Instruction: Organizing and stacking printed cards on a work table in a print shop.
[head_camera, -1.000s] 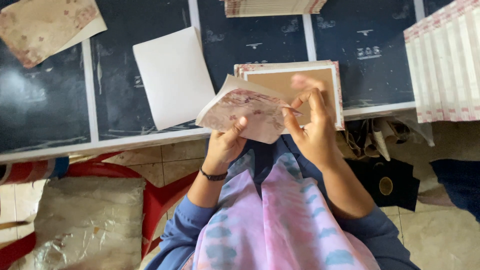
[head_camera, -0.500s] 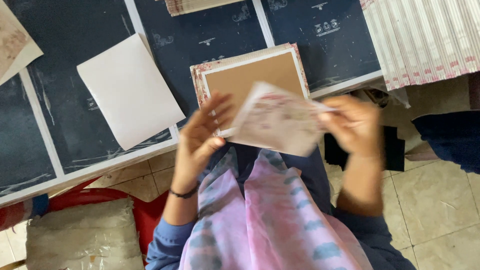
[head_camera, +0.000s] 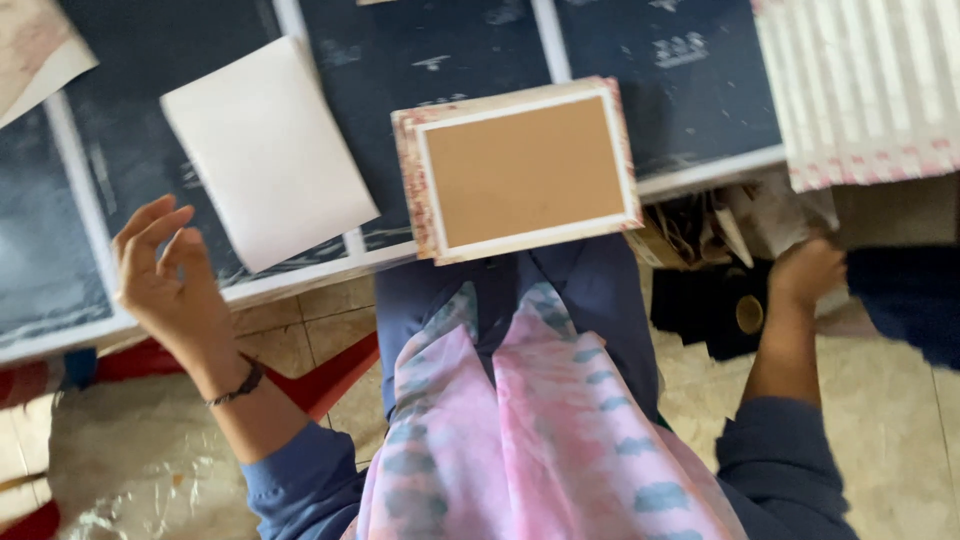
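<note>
My left hand (head_camera: 165, 275) hovers open with fingers spread over the near edge of the dark table (head_camera: 480, 40), just left of a blank white sheet (head_camera: 265, 150). A stack of brown cards with a patterned border (head_camera: 525, 165) lies at the table edge in front of me, touched by neither hand. My right hand (head_camera: 805, 275) reaches down to the right, below the table edge, into a heap of paper scraps (head_camera: 720, 225). Its fingers are curled and turned away, so I cannot see whether it holds anything.
A stack of striped sheets (head_camera: 870, 90) overhangs the table's right end. A patterned paper (head_camera: 30, 50) lies at the far left. On the tiled floor are a black item with a gold disc (head_camera: 745, 315), a crinkled clear bag (head_camera: 150, 460) and a red object (head_camera: 330, 375).
Both hands let go of the patterned paper they held above the card stack; it is out of sight. The left hand swung out left and opened, the right dropped below the table.
</note>
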